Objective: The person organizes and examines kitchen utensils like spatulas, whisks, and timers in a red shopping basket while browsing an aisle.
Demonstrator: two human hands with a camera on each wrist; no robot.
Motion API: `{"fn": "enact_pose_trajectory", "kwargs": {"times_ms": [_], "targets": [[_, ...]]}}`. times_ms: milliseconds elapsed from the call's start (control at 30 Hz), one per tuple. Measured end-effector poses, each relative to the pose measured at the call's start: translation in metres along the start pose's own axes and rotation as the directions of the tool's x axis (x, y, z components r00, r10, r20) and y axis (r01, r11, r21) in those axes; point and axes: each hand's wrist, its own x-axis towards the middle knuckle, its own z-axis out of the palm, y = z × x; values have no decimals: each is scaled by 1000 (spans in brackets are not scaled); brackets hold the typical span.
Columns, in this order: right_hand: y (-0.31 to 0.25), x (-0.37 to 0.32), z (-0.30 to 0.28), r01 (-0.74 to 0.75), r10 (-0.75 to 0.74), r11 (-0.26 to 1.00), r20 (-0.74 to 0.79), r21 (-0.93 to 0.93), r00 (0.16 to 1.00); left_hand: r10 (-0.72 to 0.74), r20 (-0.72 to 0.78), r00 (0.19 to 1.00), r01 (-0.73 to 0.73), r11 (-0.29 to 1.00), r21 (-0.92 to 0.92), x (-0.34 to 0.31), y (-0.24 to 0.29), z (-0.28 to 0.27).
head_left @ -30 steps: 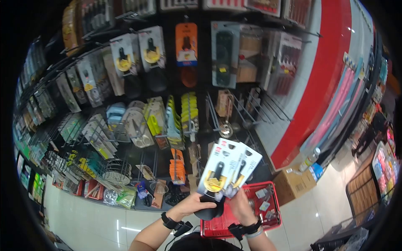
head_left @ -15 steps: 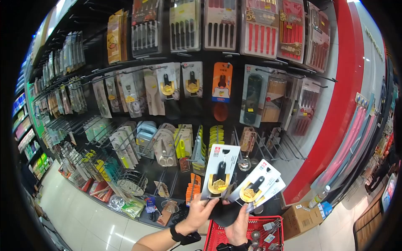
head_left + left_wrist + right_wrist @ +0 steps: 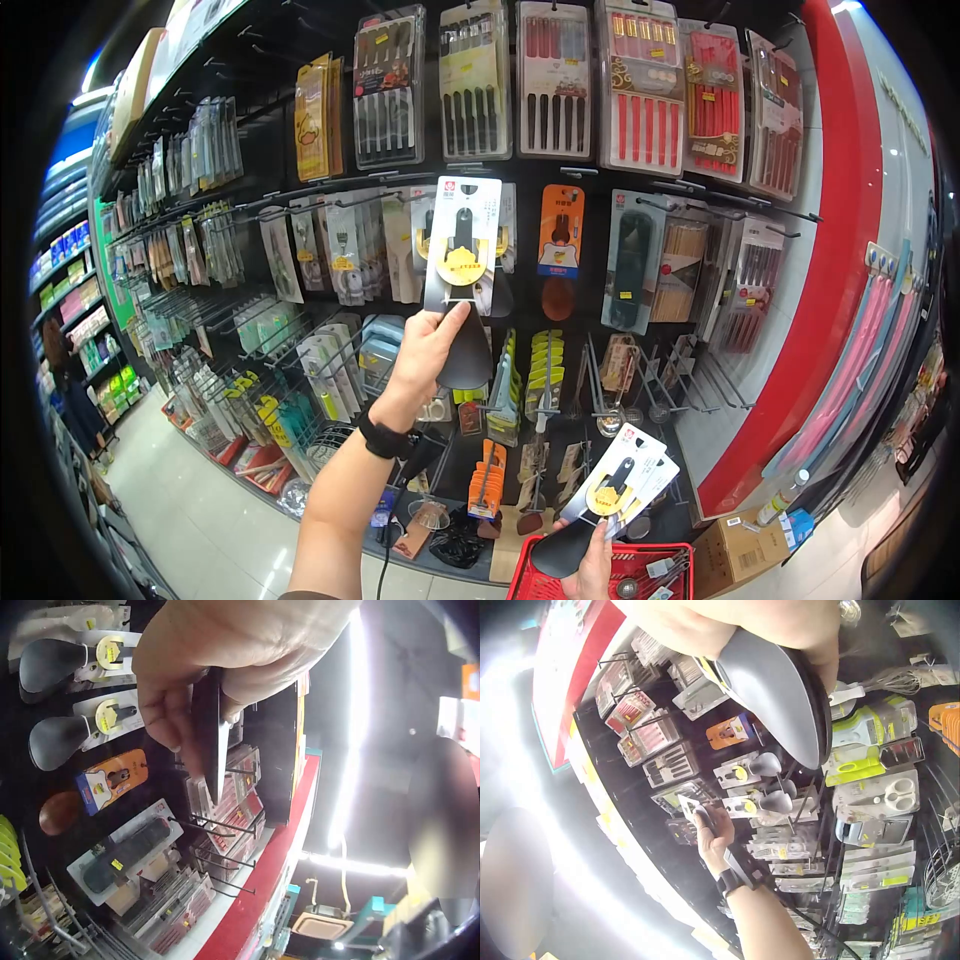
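My left hand is raised at the rack and pinches a carded black utensil between thumb and fingers, its white card upright above and dark blade below. Behind that card hang similar carded utensils, partly covered. In the left wrist view the left hand holds the pack edge-on, beside two hanging black-bladed packs. Lower right, my right hand grips more such packs, their cards fanned over the basket. The right wrist view shows the right hand around the dark blades.
A red basket holding several items is below my right hand. An orange pack and a boxed green tool hang right of the raised card. Metal hooks stick out from the rack. A cardboard box stands on the floor at right.
My left hand has moved up and away from the right hand, carrying one pack to the rack. The right hand keeps its packs lower down. The head view has shifted to show more upper rack.
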Motion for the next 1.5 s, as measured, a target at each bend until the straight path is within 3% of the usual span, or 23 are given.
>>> {"fn": "enact_pose_trajectory", "kwargs": {"times_ms": [100, 200, 400, 533, 600, 700, 733, 800, 867, 933, 1000, 1067, 1133, 1200, 1267, 1333, 1400, 1467, 1500], "targets": [[0, -1, -1, 5, -4, 1000, -14, 30, 1000, -116, 55, 992, 118, 992, -34, 7, -12, -6], [2, 2, -6, 8, -8, 1000, -6, 23, 1000, -141, 27, 990, 143, 983, -116, 11, -19, -1], [-3, 1, -9, -10, 12, 1000, -89, 14, 996, -132, -40, 990, 133, 991, 32, 82, -60, -6], [-7, 1, -10, 15, -24, 996, -99, -93, 995, -180, -122, 976, 201, 963, 179, 109, -82, -5], [-10, -1, -9, 31, -47, 991, -120, -127, 992, -200, -100, 975, 200, 980, -14, 114, -95, -4], [-7, 4, -18, 56, -71, 993, -139, -104, 988, -271, -12, 963, 268, 958, -99, 105, -103, -10], [-3, 16, -25, 111, -112, 993, -68, -26, 991, -310, 32, 950, 312, 941, -131, 98, -98, -11], [-1, 22, -27, 157, -157, 986, -2, 55, 988, -379, 64, 923, 383, 922, -56, 82, -86, -16], [-11, 22, -16, 194, -194, 981, -27, 19, 981, -400, -57, 915, 403, 895, 192, 66, -82, -20], [-16, 22, -4, 198, -198, 980, -27, 11, 980, -321, -83, 943, 331, 897, 294, 47, -84, -23], [-18, 23, 5, 211, -211, 977, 53, -1, 976, -59, 44, 997, 38, 922, 386, 16, -82, -19], [-18, 24, 22, 221, -221, 975, 59, -3, 974, -139, 230, 963, 40, 921, 387, -24, -80, -6], [-13, 26, 32, 198, -198, 980, 119, 10, 973, -177, 474, 863, -81, 876, 475, -74, -56, 9], [-4, 30, 39, 192, -191, 981, 130, 7, 973, -437, 535, 723, -2, 773, 634, -112, -53, 14], [6, 36, 45, 298, -300, 954, 82, 32, 950, -322, 628, 709, -265, 703, 660, -143, -50, 16], [5, 30, 57, 244, -251, 967, 110, 75, 962, -215, 574, 790, -329, 641, 693, -164, -58, 15], [12, 33, 61, 353, -347, 931, 71, -94, 935, -205, 539, 817, -306, 639, 706, -172, -62, 10], [17, 33, 67, 351, -342, 929, 94, -116, 935, -73, 321, 944, -119, 832, 542, -179, -63, 7], [18, 32, 74, 420, -406, 890, 111, -178, 907, -12, 259, 966, -127, 847, 517, -181, -62, 5]]}}
